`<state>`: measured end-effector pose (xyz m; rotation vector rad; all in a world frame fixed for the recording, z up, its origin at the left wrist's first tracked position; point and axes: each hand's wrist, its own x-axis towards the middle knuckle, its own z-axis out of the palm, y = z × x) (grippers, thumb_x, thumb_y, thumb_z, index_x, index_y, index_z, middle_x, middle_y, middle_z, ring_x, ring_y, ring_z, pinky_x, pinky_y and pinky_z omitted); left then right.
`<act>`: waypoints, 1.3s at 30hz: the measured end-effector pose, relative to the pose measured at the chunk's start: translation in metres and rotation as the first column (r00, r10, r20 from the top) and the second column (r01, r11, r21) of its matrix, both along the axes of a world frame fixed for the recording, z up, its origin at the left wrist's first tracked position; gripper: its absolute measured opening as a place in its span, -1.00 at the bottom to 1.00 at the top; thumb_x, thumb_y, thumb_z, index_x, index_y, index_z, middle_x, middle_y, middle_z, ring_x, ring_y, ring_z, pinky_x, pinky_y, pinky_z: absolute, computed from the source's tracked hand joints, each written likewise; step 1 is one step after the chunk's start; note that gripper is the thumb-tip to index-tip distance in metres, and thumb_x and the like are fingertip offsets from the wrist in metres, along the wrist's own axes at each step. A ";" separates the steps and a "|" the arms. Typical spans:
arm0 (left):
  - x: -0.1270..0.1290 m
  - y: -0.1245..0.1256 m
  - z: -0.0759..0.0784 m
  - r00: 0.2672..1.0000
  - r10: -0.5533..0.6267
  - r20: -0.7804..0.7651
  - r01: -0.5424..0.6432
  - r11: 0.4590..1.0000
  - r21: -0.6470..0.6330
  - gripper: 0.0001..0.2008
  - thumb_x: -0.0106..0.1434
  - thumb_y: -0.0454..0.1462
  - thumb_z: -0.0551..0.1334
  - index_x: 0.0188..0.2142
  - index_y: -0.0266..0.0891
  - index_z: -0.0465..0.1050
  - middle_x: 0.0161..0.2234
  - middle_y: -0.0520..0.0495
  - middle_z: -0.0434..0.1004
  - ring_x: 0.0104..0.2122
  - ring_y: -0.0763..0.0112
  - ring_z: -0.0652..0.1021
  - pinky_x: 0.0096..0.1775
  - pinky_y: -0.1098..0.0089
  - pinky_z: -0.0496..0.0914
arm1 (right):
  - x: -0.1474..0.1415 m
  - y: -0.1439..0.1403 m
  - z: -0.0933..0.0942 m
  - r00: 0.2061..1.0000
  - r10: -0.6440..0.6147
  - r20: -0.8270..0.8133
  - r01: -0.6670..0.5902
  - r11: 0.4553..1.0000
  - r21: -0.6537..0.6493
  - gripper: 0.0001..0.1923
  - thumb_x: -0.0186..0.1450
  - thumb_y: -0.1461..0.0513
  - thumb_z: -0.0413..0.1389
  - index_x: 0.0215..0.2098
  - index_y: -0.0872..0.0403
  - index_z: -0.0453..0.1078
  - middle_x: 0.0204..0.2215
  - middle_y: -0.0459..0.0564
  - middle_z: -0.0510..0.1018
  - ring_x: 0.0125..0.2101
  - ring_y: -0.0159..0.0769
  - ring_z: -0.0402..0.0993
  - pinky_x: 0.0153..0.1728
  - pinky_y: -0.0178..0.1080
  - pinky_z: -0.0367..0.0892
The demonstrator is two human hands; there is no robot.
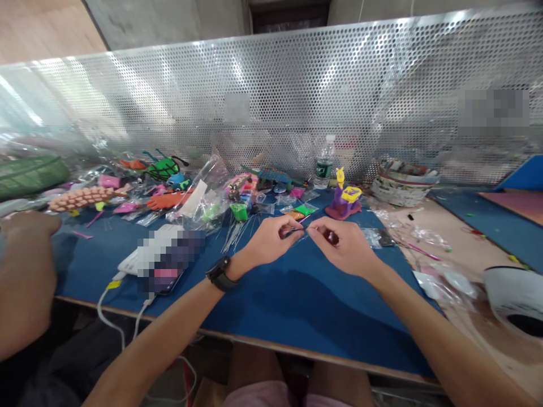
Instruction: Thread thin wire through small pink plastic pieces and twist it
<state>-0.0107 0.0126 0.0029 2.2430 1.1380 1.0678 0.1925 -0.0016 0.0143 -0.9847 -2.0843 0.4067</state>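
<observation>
Perforated metal sheeting (pixel 271 107) runs across the whole back of the frame, and below it a blue mat (pixel 263 305) covers the table, its near edge crossing the lower part of the picture.

At the centre, the left hand (pixel 271 242) and the right hand (pixel 344 244) meet just above the mat, fingertips almost touching. Both are pinched shut on a thin wire (pixel 302 230) that spans the small gap between them; it is too fine to say more. A dark watch (pixel 220 273) sits on the left wrist.

Left of centre lies a white charger block (pixel 136 259) with a cable trailing off the table edge. Behind the hands are small bags of coloured clay (pixel 240 211), a purple and yellow figure (pixel 345 202) and a water bottle (pixel 324 164). A green and black clay figure (pixel 163 168) and an orange scaly one (pixel 85 198) sit in the upper left. A round bowl (pixel 403 182) stands right of centre. Another person's arm (pixel 23 282) fills the left edge.
</observation>
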 end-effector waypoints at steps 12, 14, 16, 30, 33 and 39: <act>-0.008 0.003 0.000 0.988 -0.151 0.042 0.156 0.975 -0.158 -0.78 0.27 -0.13 0.27 -0.28 -0.27 0.54 -0.58 0.12 0.21 -0.57 0.56 0.22 -0.51 0.47 0.11 | 0.012 0.016 -0.003 0.929 0.053 0.366 -0.233 0.853 0.467 -0.77 0.45 0.24 0.03 -0.13 0.00 0.56 -0.20 0.00 0.65 -0.20 -0.25 0.49 -0.09 -0.13 0.38; -0.008 0.002 0.003 0.988 -0.150 0.025 0.152 0.975 -0.162 -0.79 0.24 -0.15 0.30 -0.30 -0.28 0.54 -0.58 0.12 0.25 -0.57 0.57 0.23 -0.51 0.48 0.12 | 0.013 0.017 -0.003 0.926 0.058 0.372 -0.238 0.855 0.460 -0.76 0.45 0.22 0.03 -0.15 -0.01 0.57 -0.22 -0.01 0.65 -0.21 -0.25 0.48 -0.12 -0.14 0.36; -0.008 0.000 0.005 0.989 -0.144 0.014 0.144 0.976 -0.161 -0.80 0.22 -0.16 0.31 -0.33 -0.28 0.54 -0.58 0.12 0.26 -0.58 0.58 0.22 -0.50 0.48 0.12 | 0.013 0.018 -0.005 0.928 0.053 0.368 -0.223 0.872 0.436 -0.76 0.46 0.20 0.03 -0.17 -0.02 0.57 -0.23 -0.01 0.65 -0.21 -0.24 0.46 -0.13 -0.14 0.33; 0.000 -0.009 0.005 0.985 -0.134 -0.109 0.146 0.983 0.115 -0.85 0.23 -0.24 0.31 -0.44 -0.25 0.50 -0.60 0.10 0.36 -0.60 0.58 0.29 -0.47 0.48 0.18 | -0.002 0.019 -0.015 0.995 -0.011 0.098 0.000 0.994 0.107 -0.63 0.43 0.09 0.02 -0.44 -0.01 0.53 -0.05 0.06 0.47 -0.04 -0.14 0.39 -0.03 0.02 0.27; 0.003 -0.010 0.004 0.986 -0.124 -0.115 0.139 0.981 0.134 -0.87 0.23 -0.22 0.31 -0.38 -0.24 0.52 -0.58 0.09 0.37 -0.58 0.56 0.32 -0.44 0.48 0.21 | -0.005 0.020 -0.017 1.000 -0.006 0.012 0.006 1.000 0.010 -0.59 0.42 0.06 0.03 -0.51 0.02 0.50 -0.11 0.04 0.51 -0.06 -0.17 0.44 -0.04 -0.04 0.32; -0.004 -0.007 0.009 0.986 -0.155 -0.055 0.157 0.987 0.039 -0.82 0.21 -0.16 0.33 -0.31 -0.23 0.57 -0.64 0.16 0.17 -0.61 0.57 0.19 -0.49 0.47 0.10 | 0.003 0.013 -0.008 0.994 0.046 -0.096 -0.041 0.998 0.055 -0.79 0.41 0.09 0.06 -0.18 0.00 0.49 -0.17 0.01 0.62 -0.15 -0.21 0.54 -0.09 -0.14 0.40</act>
